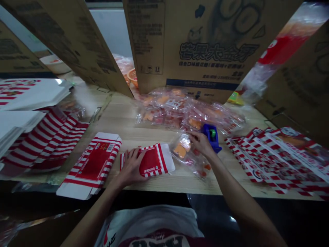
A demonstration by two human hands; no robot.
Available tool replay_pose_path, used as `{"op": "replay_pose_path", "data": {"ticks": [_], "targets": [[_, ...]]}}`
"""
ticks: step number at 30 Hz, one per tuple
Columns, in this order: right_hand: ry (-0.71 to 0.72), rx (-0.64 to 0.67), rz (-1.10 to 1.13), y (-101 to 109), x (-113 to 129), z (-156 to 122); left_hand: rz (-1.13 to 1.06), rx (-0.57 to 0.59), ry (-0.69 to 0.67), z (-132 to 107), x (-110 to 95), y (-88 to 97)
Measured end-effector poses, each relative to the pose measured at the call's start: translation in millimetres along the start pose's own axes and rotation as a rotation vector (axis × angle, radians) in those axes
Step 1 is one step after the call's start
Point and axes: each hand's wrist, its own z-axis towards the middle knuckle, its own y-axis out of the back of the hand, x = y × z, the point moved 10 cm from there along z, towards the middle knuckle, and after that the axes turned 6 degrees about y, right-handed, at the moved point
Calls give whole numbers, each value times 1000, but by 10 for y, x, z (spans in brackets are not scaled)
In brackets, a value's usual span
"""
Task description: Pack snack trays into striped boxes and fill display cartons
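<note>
My left hand (pixel 133 165) is wrapped over a red and white striped carton (pixel 151 160) lying on the table, its white end flap pointing right. With fingers closed, my right hand (pixel 200 142) pinches the upper edge of a clear packet of orange candies (pixel 182 147). That packet lies just right of the carton, partly over more clear wrapping. Beside my right hand stands a blue tape dispenser (pixel 211 137) with a green roll. Behind both hands is a heap of clear candy packets (pixel 169 106).
Flattened striped cartons (pixel 95 161) lie to the left, near a stack of white and striped card (pixel 33 94). More printed striped cartons (pixel 280 157) are spread at the right. Large brown cardboard boxes (pixel 190 44) wall off the back of the wooden table (pixel 120 113).
</note>
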Motion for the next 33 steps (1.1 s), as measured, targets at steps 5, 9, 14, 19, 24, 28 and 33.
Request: {"op": "replay_pose_path", "data": {"ticks": [5, 9, 14, 19, 24, 28, 33], "targets": [[227, 296, 39, -380, 540, -80, 41, -76, 26, 9, -5, 66], [317, 590, -128, -776, 820, -265, 94, -107, 3, 19, -91, 46], [238, 679, -237, -1026, 722, -325, 72, -85, -3, 27, -94, -12], [185, 653, -76, -1241, 597, -383, 16, 23, -22, 45, -106, -121], [14, 75, 148, -650, 317, -388, 15, 53, 14, 1, -108, -185], [-136, -141, 25, -93, -57, -771, -10, 48, 38, -26, -88, -230], [-360, -23, 84, -71, -348, -1143, -88, 77, 78, -66, -138, -225]]}}
